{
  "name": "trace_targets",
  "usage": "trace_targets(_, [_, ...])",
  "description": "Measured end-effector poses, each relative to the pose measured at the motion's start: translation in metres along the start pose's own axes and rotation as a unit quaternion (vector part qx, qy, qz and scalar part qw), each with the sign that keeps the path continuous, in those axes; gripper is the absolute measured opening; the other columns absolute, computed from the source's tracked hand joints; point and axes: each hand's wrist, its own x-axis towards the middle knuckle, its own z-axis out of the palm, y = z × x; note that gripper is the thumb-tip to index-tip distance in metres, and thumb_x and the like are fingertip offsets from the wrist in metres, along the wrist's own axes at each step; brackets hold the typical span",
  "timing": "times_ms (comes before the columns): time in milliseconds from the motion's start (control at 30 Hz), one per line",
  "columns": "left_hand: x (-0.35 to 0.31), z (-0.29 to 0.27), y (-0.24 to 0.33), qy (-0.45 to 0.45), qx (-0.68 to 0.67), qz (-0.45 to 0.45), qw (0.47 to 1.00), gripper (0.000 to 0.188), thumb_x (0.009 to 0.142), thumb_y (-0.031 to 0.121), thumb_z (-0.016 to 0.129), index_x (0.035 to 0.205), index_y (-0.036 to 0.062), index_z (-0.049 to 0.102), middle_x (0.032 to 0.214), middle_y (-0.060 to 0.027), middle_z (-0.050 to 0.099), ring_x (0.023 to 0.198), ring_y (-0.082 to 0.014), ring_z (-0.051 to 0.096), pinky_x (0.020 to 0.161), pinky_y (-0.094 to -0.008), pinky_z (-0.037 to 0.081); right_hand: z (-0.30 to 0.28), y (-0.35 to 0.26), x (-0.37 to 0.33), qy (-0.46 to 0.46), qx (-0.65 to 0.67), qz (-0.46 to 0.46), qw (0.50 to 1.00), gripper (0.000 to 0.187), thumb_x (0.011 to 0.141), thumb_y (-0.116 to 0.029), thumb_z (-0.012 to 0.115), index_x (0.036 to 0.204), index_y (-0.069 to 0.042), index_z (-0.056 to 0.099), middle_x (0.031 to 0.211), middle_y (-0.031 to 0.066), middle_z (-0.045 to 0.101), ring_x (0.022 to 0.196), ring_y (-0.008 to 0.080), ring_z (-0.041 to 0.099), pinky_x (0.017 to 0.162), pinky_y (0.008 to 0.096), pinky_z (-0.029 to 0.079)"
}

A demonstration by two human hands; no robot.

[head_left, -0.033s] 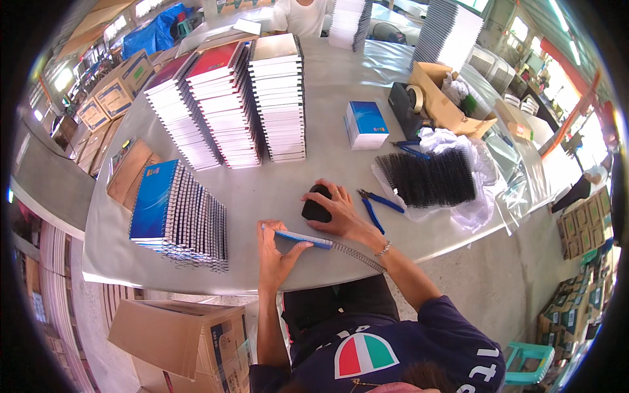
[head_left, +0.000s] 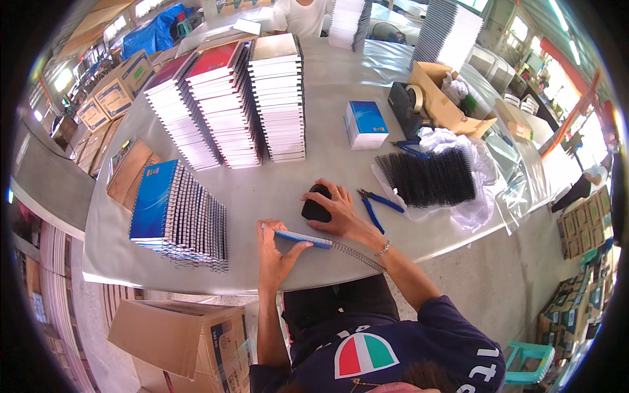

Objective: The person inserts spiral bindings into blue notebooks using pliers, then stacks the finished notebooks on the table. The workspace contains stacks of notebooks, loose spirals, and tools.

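My left hand grips a thin blue notebook, held with its edge facing up. A dark spiral binding coil trails from the notebook's right end, under my right forearm. Over a small black block-like object curves my right hand, its fingers and thumb wrapped around it; what this object is I cannot make out. Just right of that hand lie blue-handled pliers. Beyond them is a heap of black spiral coils on white plastic.
Tall stacks of spiral notebooks stand at the far left. A stack of blue bound notebooks is nearer. Unbound blue booklets, a second pair of pliers and an open cardboard box lie right. Another person is across the table.
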Motion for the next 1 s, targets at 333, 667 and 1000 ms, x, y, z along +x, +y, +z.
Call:
trace_targets(333, [-0.0021,-0.0004,-0.0035,-0.008,0.000,-0.011,1.000,0.058,0.068,0.022,0.090,0.104,0.0036,0.048,0.101,-0.0115,0.045,0.095,-0.0285,0.047,0.085,-0.0384,0.042,-0.0001,-0.0011,-0.0008,0.011,-0.005,-0.008,1.000,0.056,0.079,-0.033,0.079,0.130,-0.029,0.057,0.143,0.0114,0.038,0.128,0.0358,0.039,0.109,0.0486,0.031])
trace_targets(667, [-0.0015,-0.0010,-0.0035,-0.005,-0.003,-0.010,1.000,0.058,0.068,0.023,0.090,0.103,0.0034,0.049,0.100,-0.0116,0.046,0.096,-0.0286,0.047,0.085,-0.0383,0.042,0.0000,-0.0010,-0.0013,0.019,-0.002,-0.014,1.000,0.056,0.078,-0.032,0.079,0.129,-0.030,0.057,0.143,0.0119,0.039,0.128,0.0366,0.040,0.109,0.0487,0.031])
trace_targets(1000, [-0.0021,-0.0003,-0.0021,-0.001,0.004,0.005,1.000,0.058,0.069,0.022,0.090,0.103,0.0023,0.048,0.099,-0.0101,0.044,0.093,-0.0265,0.046,0.085,-0.0361,0.041,-0.0005,-0.0016,-0.0011,0.013,-0.003,-0.012,1.000,0.056,0.079,-0.032,0.079,0.130,-0.029,0.057,0.143,0.0122,0.039,0.127,0.0369,0.040,0.109,0.0483,0.031])
